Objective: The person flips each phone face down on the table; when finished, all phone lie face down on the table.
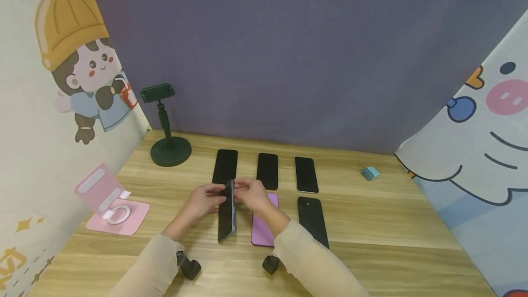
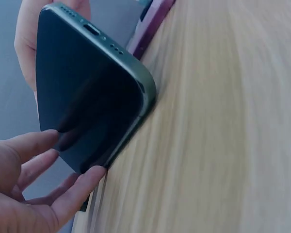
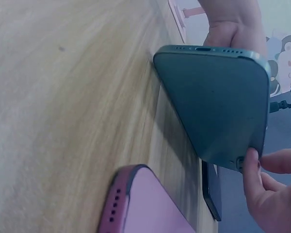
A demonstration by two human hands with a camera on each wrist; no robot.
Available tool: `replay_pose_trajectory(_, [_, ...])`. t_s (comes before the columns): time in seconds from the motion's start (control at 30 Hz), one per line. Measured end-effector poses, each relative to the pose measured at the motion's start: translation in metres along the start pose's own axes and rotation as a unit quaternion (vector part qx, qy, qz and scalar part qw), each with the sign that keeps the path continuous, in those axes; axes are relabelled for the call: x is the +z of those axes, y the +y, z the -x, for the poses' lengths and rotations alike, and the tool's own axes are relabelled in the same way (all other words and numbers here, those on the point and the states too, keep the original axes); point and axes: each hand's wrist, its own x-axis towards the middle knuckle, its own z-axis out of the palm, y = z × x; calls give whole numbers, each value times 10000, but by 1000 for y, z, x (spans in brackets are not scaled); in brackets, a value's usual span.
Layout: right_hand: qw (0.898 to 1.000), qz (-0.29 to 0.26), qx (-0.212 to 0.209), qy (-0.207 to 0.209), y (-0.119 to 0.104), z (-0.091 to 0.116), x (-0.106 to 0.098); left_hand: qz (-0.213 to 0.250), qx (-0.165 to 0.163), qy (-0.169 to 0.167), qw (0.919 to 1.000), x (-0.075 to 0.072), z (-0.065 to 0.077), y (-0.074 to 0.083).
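A green-framed smartphone (image 1: 226, 217) stands tilted on one long edge on the tabletop, its dark screen facing left. My left hand (image 1: 206, 200) holds it near the far end, thumb by the lower edge and fingertips on the screen (image 2: 82, 92). On the other side my right hand (image 1: 253, 195) pinches the far upper corner, one finger beside the camera on the green back (image 3: 213, 102). Under my right forearm lies a purple phone (image 1: 261, 233), partly covered. Just beyond my hands a black phone (image 1: 225, 165) lies flat.
Two more dark phones, one in the middle (image 1: 267, 171) and one to its right (image 1: 306, 174), lie in the back row. Nearer sits another black phone (image 1: 313, 221). A pink folding stand (image 1: 132, 217) and a dark-green phone holder (image 1: 171, 151) occupy the left. A small light-blue block (image 1: 370, 173) is far right.
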Motion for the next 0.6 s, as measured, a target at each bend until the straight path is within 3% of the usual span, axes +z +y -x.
replay_pose_trajectory(0.27, [9993,-305,1,-200,3,-1,4,814,-119,-100,9966,2,3,4])
replay_pose_trajectory(0.4, [9985,-487,6,-251,2,-1,6,1021,-108,-67,9947,1,4,4])
replay_pose_trajectory(0.6, [9991,-354,-35,-250,0,-2,8,1142,-35,-74,9934,1,3,7])
